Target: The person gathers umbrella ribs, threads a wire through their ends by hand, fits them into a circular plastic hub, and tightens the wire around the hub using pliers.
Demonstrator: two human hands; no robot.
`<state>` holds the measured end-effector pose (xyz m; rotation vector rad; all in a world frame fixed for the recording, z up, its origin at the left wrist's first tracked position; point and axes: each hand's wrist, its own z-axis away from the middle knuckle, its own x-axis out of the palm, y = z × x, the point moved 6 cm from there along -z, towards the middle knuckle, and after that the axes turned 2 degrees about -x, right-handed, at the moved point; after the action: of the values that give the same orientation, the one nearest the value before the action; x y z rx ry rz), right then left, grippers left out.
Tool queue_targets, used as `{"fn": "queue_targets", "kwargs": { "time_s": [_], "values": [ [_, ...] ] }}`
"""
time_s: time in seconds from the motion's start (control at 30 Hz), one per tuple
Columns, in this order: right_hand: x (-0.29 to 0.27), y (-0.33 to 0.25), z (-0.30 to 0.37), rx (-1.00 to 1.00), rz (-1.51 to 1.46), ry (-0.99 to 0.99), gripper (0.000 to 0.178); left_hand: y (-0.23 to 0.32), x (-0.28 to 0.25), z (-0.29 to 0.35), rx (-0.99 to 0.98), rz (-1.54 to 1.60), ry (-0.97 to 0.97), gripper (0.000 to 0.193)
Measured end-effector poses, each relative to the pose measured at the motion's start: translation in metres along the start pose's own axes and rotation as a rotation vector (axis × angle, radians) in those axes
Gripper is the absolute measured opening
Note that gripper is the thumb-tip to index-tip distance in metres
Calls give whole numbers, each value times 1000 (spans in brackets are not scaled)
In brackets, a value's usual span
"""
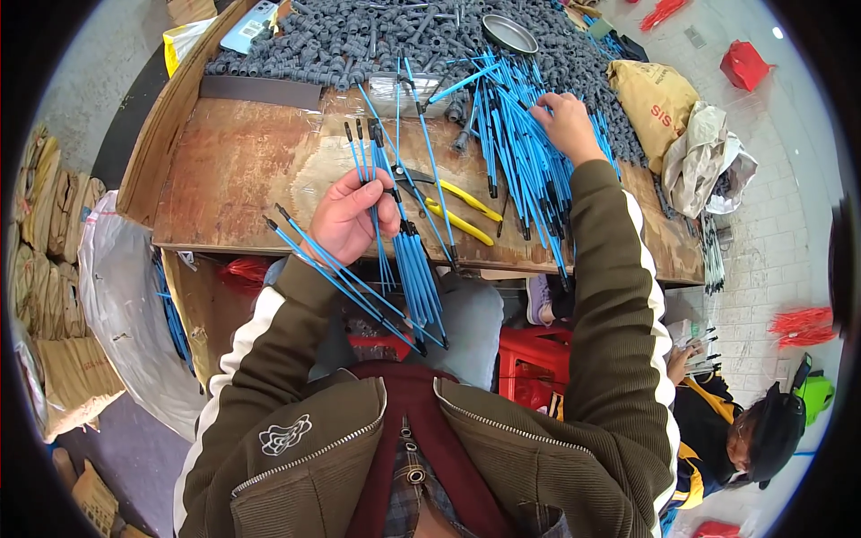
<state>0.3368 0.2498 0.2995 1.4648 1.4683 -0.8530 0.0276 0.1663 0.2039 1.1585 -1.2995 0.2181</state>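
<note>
On scuffed wooden worktop point(242, 170): left hand point(345, 220) clamped around fanned bundle of thin blue plastic rods point(408, 260), right hand point(567, 125) pinching into loose blue rod pile point(520, 152); likely slippage from splayed bundle.

From my seat, the workbench point(242, 170) lies ahead at twelve o'clock. On it, the pile of rods point(520, 134) sits at one o'clock, and behind that a heap of fittings point(359, 40) runs along the far edge, with a metal dish point(509, 33) on top. The pliers point(448, 206) lie near the bench's front edge. A crate point(534, 363) stands under the bench at three o'clock, sacks point(54, 215) at nine.
</note>
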Motion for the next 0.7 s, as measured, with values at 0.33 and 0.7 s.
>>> {"fn": "queue_targets", "kwargs": {
  "time_s": [0.33,0.7],
  "values": [
    [-26,0,-18,139,-76,-66,28,-1,2,2,-10,-3,1,15],
    [-205,-153,59,-107,-980,315,23,5,-5,8,-18,22,30,17]
  ]
}}
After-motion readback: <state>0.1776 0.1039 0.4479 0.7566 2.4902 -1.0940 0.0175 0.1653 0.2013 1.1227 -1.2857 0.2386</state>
